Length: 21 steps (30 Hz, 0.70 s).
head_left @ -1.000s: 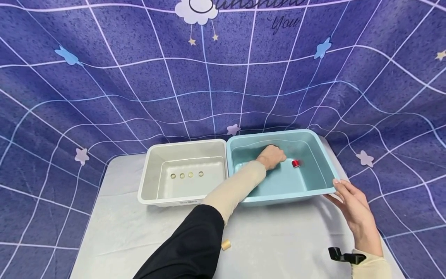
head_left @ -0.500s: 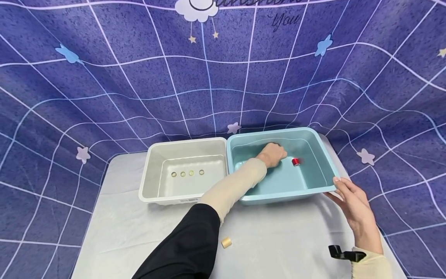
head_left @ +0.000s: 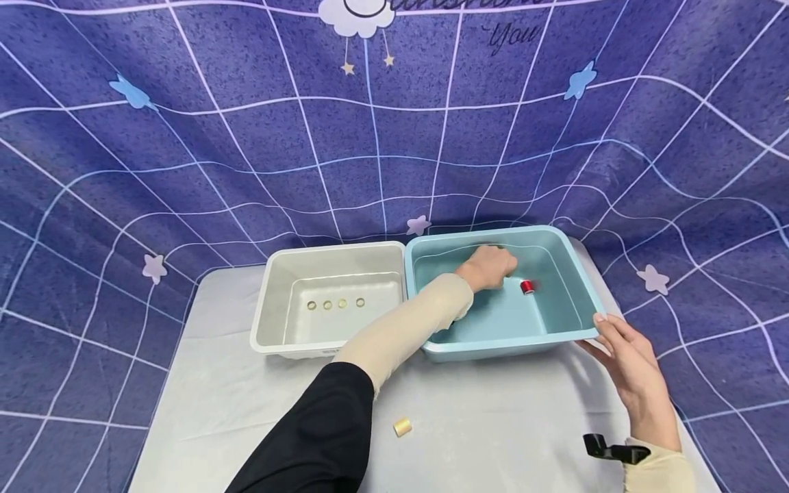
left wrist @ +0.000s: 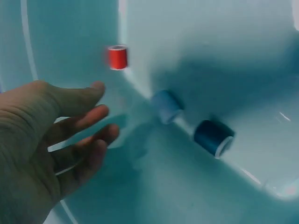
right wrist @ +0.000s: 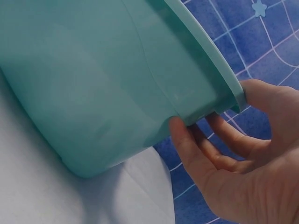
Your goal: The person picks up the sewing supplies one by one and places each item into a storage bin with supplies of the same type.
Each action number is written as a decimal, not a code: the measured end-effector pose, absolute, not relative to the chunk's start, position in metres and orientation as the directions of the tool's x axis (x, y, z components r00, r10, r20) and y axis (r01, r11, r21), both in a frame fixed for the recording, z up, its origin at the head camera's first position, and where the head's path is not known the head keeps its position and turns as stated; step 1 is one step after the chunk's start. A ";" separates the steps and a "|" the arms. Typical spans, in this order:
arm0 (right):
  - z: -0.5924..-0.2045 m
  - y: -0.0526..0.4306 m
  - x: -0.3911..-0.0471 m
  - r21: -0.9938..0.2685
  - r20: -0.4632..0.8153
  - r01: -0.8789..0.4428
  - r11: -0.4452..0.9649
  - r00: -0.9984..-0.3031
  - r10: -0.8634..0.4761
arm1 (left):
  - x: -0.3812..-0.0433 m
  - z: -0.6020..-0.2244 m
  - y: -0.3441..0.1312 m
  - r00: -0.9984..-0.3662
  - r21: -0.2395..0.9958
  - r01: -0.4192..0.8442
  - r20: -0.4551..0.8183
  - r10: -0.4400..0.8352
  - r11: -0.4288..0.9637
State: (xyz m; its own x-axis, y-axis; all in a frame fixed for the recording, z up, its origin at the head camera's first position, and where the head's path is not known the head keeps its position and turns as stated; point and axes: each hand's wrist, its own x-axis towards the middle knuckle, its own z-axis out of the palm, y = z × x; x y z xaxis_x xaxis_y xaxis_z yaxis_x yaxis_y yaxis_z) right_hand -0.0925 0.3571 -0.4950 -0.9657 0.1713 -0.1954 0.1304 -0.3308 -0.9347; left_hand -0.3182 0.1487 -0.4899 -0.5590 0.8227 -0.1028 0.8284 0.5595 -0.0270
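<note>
My left hand reaches into the light blue plastic bin. In the left wrist view its thumb and fingers are relaxed and apart, holding nothing. Close to the fingertips lies a red thread spool, also seen on the bin floor in the head view. A blue spool and a dark teal spool lie along the floor's edge; the left hand and arm hide them in the head view. My right hand grips the bin's near right corner, thumb on the rim and fingers underneath against the outer wall.
A light grey bin stands beside the blue one, with several small pale ring-like round things in a row on its floor. A gold spool lies on the white tablecloth in front. A purple grid-patterned curtain hangs behind.
My left hand has shifted slightly toward the far wall inside the blue bin. The head view has drifted a little. My right hand keeps its hold on the bin corner.
</note>
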 end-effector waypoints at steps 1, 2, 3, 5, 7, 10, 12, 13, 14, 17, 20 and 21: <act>-0.495 0.357 -0.092 -0.935 -0.195 0.131 -0.329 -0.966 0.170 | -0.317 -0.487 0.148 -0.562 -0.019 0.826 -0.107 0.820 0.563; -0.495 0.357 -0.093 -0.935 -0.196 0.132 -0.329 -0.966 0.169 | -0.316 -0.484 0.147 -0.565 -0.011 0.823 -0.112 0.818 0.567; -0.495 0.357 -0.093 -0.935 -0.197 0.133 -0.329 -0.966 0.168 | -0.315 -0.480 0.147 -0.567 -0.004 0.821 -0.117 0.816 0.570; -0.495 0.357 -0.093 -0.935 -0.197 0.134 -0.329 -0.966 0.167 | -0.312 -0.473 0.144 -0.567 0.017 0.819 -0.120 0.815 0.573; -0.495 0.357 -0.093 -0.934 -0.197 0.134 -0.330 -0.966 0.166 | -0.310 -0.467 0.143 -0.567 0.033 0.819 -0.115 0.816 0.573; -0.495 0.357 -0.093 -0.935 -0.196 0.133 -0.330 -0.966 0.168 | -0.308 -0.459 0.140 -0.576 0.054 0.810 -0.114 0.809 0.584; -0.496 0.357 -0.093 -0.935 -0.198 0.134 -0.327 -0.965 0.169 | -0.307 -0.454 0.138 -0.583 0.066 0.803 -0.112 0.804 0.592; -0.496 0.357 -0.092 -0.935 -0.199 0.135 -0.327 -0.965 0.170 | -0.306 -0.452 0.136 -0.588 0.074 0.799 -0.113 0.801 0.597; -0.496 0.357 -0.092 -0.936 -0.199 0.135 -0.327 -0.965 0.171 | -0.305 -0.449 0.135 -0.592 0.084 0.794 -0.115 0.798 0.602; -0.496 0.357 -0.092 -0.935 -0.195 0.130 -0.331 -0.966 0.169 | -0.302 -0.441 0.129 -0.600 0.118 0.784 -0.104 0.793 0.609; -0.496 0.357 -0.092 -0.932 -0.184 0.120 -0.341 -0.970 0.161 | -0.299 -0.434 0.124 -0.613 0.149 0.772 -0.088 0.786 0.618; -0.496 0.357 -0.091 -0.931 -0.180 0.116 -0.345 -0.971 0.158 | -0.298 -0.431 0.122 -0.616 0.159 0.768 -0.081 0.784 0.620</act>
State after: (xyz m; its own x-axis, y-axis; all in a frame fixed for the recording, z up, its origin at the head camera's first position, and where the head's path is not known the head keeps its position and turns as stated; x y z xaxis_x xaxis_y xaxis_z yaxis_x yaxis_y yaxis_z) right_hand -0.0914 0.3573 -0.4961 -0.9710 0.1576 -0.1796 0.1162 -0.3454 -0.9312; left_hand -0.2983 0.1222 -0.4315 -0.6157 0.7838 -0.0813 0.7683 0.6200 0.1593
